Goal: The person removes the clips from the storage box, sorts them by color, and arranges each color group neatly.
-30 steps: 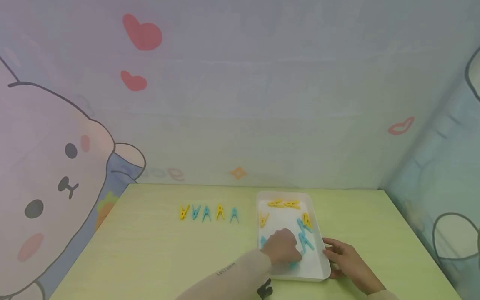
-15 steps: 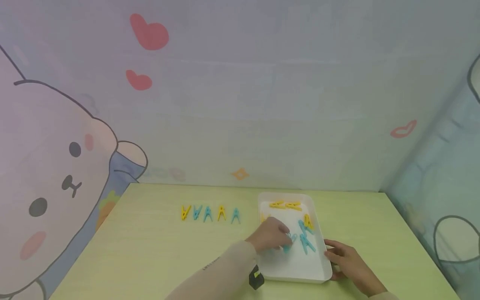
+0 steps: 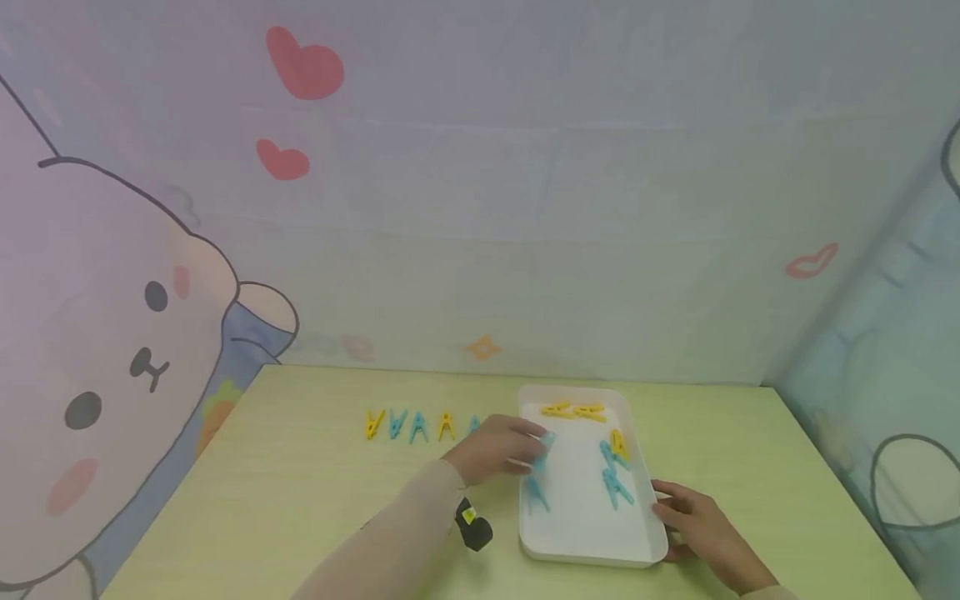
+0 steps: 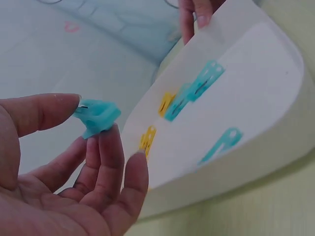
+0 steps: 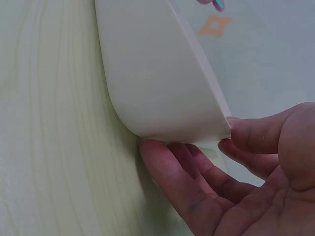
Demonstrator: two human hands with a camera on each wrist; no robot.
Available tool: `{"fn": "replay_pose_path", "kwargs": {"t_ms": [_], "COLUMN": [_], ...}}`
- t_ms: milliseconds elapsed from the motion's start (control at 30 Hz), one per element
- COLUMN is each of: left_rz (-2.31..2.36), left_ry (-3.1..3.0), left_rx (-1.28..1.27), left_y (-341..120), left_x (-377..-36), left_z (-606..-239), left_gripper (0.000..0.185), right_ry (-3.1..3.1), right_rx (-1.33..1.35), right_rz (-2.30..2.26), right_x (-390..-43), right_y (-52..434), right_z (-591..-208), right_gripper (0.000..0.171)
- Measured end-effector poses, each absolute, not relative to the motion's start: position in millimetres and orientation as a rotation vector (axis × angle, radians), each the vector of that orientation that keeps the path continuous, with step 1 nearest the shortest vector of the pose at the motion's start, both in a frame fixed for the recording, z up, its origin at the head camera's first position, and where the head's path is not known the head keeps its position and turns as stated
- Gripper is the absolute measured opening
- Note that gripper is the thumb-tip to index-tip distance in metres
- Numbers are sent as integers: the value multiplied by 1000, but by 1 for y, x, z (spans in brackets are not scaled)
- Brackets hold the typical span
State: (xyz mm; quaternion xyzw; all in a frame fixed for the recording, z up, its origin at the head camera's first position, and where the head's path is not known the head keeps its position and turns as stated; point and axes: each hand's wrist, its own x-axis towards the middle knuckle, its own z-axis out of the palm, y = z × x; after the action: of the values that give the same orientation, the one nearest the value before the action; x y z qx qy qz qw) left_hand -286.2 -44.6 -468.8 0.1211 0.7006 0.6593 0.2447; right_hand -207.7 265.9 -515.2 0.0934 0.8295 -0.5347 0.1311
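Note:
My left hand (image 3: 498, 447) pinches a blue clothespin (image 3: 542, 442) between thumb and fingertips, over the left rim of a white tray (image 3: 585, 546). The left wrist view shows that pin (image 4: 97, 117) held clear of the tray (image 4: 275, 64). My right hand (image 3: 697, 521) holds the tray's near right corner. In the right wrist view its thumb lies on the rim and its fingers (image 5: 167, 172) press against the outer wall (image 5: 147, 73). In the tray lie three yellow pins (image 3: 573, 411) and three blue pins (image 3: 618, 487).
A row of yellow and blue clothespins (image 3: 408, 425) lies on the pale green table (image 3: 300, 500) left of the tray; my left hand hides its right end. A cartoon-printed wall stands close behind and to the right. A black wrist camera (image 3: 472, 529) hangs under my left sleeve.
My left hand lifted a blue pin from the tray's near part and carried it up and left to the tray's left rim. My right hand stayed on the tray's corner.

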Motion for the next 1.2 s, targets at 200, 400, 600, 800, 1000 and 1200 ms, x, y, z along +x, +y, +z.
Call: {"fn": "replay_pose_path", "kwargs": {"t_ms": [200,400,600,800,1000,1200], "left_rz": [1807,1804,1836,1867,1856,1858], "left_ry": [1916,1953,1966,1958,2024,2072], "left_rx": [331,278,228,170,53,-36], "left_y": [-71,-99,-131,-162,-192,-215], "left_x": [-293,-300,-305,-307,-307,-314], "left_z": [-467,-468,-473,-479,-483,-486], "left_gripper": [47,53,52,51,50,49], "right_ry": [2411,2400,2395,2400,2387,2384], "right_rx": [267,286,280,294,295,296], "right_rz": [-1539,-1545,-1570,-1548,-1565,-1553], "right_x": [-208,-209,-207,-207,-205,-202], "right_y": [272,271,268,268,268,272], "right_z": [-514,-515,-516,-516,-515,-512], "right_gripper": [50,50,49,49,49,51]}}
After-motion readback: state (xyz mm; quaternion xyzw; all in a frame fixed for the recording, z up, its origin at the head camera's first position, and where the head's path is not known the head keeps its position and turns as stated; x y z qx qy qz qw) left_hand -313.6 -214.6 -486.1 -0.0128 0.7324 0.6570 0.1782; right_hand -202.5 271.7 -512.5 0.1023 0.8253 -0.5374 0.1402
